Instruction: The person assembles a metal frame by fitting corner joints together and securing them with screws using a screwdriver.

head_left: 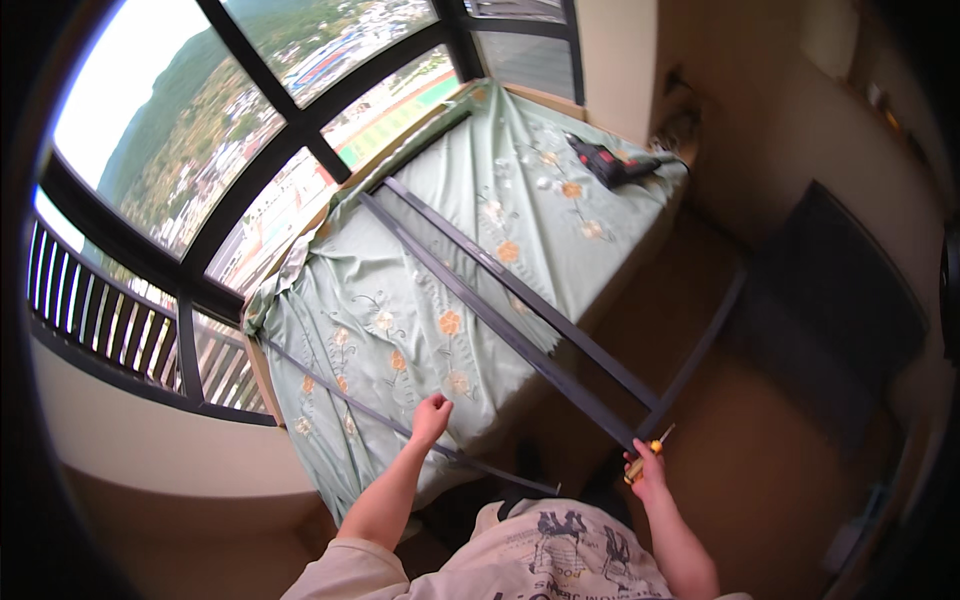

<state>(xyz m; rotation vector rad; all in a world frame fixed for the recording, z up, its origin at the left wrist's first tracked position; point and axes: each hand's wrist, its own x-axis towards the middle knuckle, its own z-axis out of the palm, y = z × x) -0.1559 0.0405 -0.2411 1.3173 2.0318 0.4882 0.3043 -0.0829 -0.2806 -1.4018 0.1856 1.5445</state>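
Your left hand [431, 417] is clenched on a thin dark rail [380, 415] over the floral bedspread [440, 260]; right hand [648, 472] grips a yellow-handled screwdriver [647, 455] w/ tip at the dark metal frame [520, 320] corner.

Left hand [431, 415] and right hand [648, 470] forward, each grip closed.

Bright daylight from the window [250, 130], sky glare, dim right side — fisheye-bent, slightly soft edges
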